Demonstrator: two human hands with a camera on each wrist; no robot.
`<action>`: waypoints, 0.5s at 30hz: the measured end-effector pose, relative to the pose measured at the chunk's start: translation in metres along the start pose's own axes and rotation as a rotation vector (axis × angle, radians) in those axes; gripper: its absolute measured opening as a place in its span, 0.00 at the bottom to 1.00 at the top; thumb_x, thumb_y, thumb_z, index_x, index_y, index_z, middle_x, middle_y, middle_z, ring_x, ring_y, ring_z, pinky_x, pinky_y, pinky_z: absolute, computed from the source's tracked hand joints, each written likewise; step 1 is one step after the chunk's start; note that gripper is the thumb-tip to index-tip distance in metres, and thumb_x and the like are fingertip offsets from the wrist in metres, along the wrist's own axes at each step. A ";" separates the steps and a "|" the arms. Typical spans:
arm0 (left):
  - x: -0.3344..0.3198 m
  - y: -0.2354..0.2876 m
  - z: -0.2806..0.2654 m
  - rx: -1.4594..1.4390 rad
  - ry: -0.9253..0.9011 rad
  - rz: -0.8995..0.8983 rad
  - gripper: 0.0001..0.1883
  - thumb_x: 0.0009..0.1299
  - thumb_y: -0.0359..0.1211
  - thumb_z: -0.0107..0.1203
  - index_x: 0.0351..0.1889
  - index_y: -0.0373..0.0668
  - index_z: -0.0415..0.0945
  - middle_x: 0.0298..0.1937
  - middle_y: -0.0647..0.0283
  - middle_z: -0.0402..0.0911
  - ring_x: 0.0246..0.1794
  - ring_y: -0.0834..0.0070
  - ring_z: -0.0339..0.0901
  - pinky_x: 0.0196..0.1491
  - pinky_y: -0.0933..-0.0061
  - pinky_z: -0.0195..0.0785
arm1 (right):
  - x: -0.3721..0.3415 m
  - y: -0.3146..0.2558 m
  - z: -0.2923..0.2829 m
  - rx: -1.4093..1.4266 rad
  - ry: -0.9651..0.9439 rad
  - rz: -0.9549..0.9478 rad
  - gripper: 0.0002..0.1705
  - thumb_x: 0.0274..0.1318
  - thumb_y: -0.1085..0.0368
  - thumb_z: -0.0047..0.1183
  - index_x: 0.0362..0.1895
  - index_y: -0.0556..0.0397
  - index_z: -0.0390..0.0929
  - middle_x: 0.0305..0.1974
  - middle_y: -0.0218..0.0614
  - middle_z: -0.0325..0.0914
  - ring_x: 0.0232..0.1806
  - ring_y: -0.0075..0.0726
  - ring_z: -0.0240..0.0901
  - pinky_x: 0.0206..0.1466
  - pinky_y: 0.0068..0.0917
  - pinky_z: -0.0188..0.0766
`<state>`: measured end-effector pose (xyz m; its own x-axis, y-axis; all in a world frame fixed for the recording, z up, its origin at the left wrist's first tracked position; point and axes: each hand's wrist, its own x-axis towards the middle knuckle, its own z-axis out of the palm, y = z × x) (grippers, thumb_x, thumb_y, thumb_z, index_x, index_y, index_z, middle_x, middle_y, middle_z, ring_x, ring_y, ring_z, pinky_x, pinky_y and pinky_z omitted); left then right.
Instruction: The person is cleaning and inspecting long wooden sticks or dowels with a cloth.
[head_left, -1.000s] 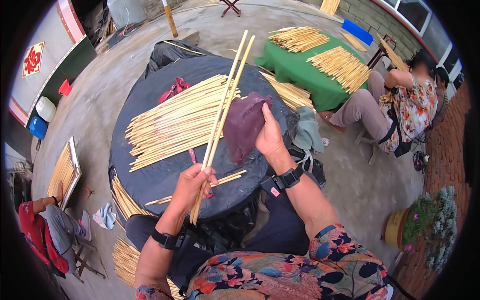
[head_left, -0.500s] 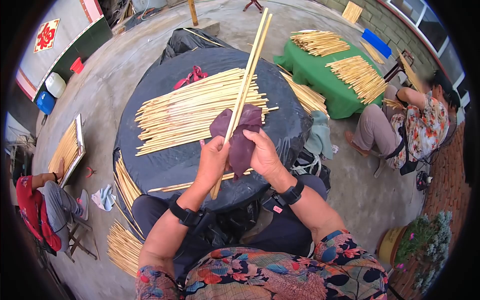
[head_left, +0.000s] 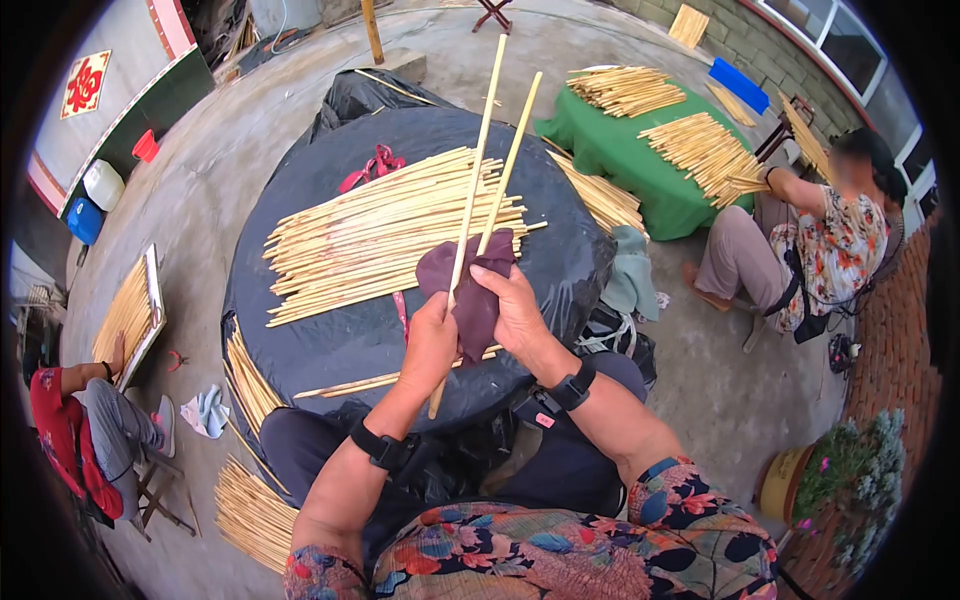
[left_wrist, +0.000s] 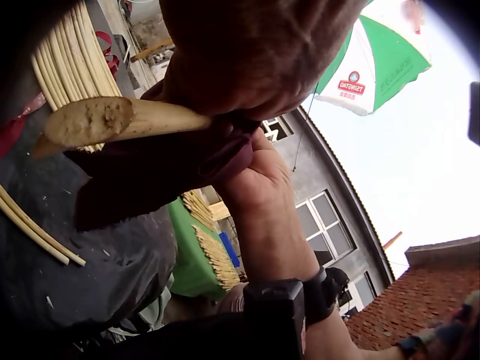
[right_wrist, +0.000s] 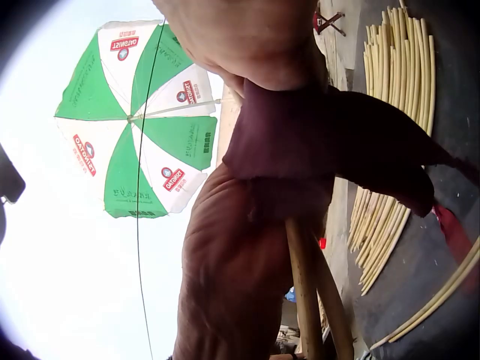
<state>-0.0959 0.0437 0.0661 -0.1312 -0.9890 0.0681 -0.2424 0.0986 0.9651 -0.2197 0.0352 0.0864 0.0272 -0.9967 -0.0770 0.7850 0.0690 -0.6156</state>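
Two long, pale peeled wooden sticks [head_left: 483, 130] rise from my hands over the round table, their far ends spread apart. My left hand [head_left: 430, 345] grips them toward their near end; a slanted cut stick end [left_wrist: 94, 120] shows large in the left wrist view. A dark purple cloth [head_left: 477, 312] is wrapped about the sticks just beyond that hand. With thumb and fingers, my right hand [head_left: 515, 312] pinches the cloth against a stick, close beside the left hand. The cloth [right_wrist: 289, 139] hides part of the right fingers in the right wrist view.
A wide layer of similar sticks [head_left: 370, 245] covers the middle of the black plastic-covered table [head_left: 570, 300]. Loose sticks [head_left: 350, 385] lie near its front edge. Another person [head_left: 830, 240] sits beside a green-covered table [head_left: 660, 205] at right; one in red [head_left: 65, 430] sits at left.
My right hand has brought the cloth from the right onto the sticks, beside my left hand. The sticks' far ends have spread apart. The person at right has extended an arm toward the green table.
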 end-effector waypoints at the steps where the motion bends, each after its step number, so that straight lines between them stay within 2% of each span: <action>1: -0.002 0.015 -0.007 -0.108 -0.062 -0.143 0.07 0.66 0.26 0.38 0.30 0.35 0.66 0.17 0.58 0.68 0.16 0.77 0.65 0.20 0.75 0.58 | -0.003 -0.004 0.002 0.063 -0.044 0.049 0.15 0.48 0.74 0.49 0.44 0.56 0.68 0.39 0.34 0.73 0.39 0.28 0.72 0.44 0.26 0.70; 2: -0.002 0.023 -0.010 -0.215 -0.122 -0.287 0.07 0.67 0.27 0.37 0.30 0.36 0.66 0.16 0.63 0.68 0.15 0.80 0.65 0.16 0.78 0.57 | -0.003 -0.002 -0.002 0.094 -0.058 0.070 0.16 0.49 0.72 0.49 0.45 0.56 0.67 0.40 0.34 0.73 0.40 0.29 0.71 0.45 0.26 0.69; 3: -0.002 0.024 -0.008 -0.215 -0.123 -0.284 0.07 0.67 0.27 0.37 0.30 0.36 0.66 0.16 0.63 0.68 0.15 0.80 0.65 0.16 0.78 0.57 | -0.002 0.000 -0.004 0.093 -0.059 0.067 0.16 0.49 0.72 0.49 0.45 0.56 0.67 0.40 0.34 0.73 0.40 0.29 0.71 0.45 0.26 0.69; 5: -0.006 0.023 -0.005 -0.196 -0.160 -0.229 0.09 0.69 0.29 0.34 0.30 0.39 0.66 0.17 0.70 0.65 0.13 0.86 0.62 0.12 0.83 0.53 | -0.001 0.006 -0.005 0.023 -0.022 0.019 0.16 0.52 0.71 0.48 0.47 0.57 0.66 0.42 0.36 0.72 0.41 0.30 0.71 0.46 0.28 0.69; 8: -0.001 -0.026 0.009 -0.275 -0.148 -0.187 0.10 0.69 0.30 0.33 0.31 0.40 0.66 0.18 0.70 0.65 0.14 0.86 0.62 0.13 0.82 0.54 | 0.003 0.015 -0.005 0.016 0.043 -0.046 0.14 0.52 0.70 0.49 0.45 0.56 0.67 0.40 0.35 0.72 0.39 0.29 0.71 0.44 0.28 0.70; 9: -0.003 -0.012 0.009 -0.277 -0.150 -0.184 0.10 0.69 0.30 0.33 0.31 0.40 0.66 0.18 0.70 0.65 0.14 0.86 0.62 0.13 0.82 0.54 | 0.005 0.016 -0.005 0.005 0.078 -0.075 0.14 0.52 0.69 0.49 0.44 0.56 0.67 0.39 0.35 0.72 0.38 0.28 0.72 0.43 0.27 0.70; 11: -0.015 0.029 0.004 -0.262 -0.185 -0.388 0.09 0.70 0.32 0.35 0.32 0.41 0.65 0.19 0.71 0.64 0.14 0.87 0.60 0.13 0.83 0.54 | 0.013 0.014 -0.010 0.007 0.114 -0.079 0.13 0.52 0.69 0.50 0.43 0.56 0.67 0.39 0.34 0.73 0.37 0.28 0.72 0.42 0.27 0.70; 15: -0.031 0.030 -0.005 -0.339 -0.303 -0.507 0.08 0.70 0.35 0.37 0.34 0.42 0.65 0.19 0.72 0.63 0.14 0.88 0.57 0.14 0.86 0.52 | 0.038 0.001 -0.028 0.056 0.197 -0.177 0.11 0.52 0.70 0.48 0.41 0.57 0.68 0.37 0.35 0.73 0.36 0.30 0.73 0.42 0.28 0.72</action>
<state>-0.0944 0.0768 0.0945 -0.3560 -0.8248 -0.4393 -0.0364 -0.4575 0.8885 -0.2351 -0.0017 0.0606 -0.2303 -0.9649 -0.1260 0.8002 -0.1141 -0.5888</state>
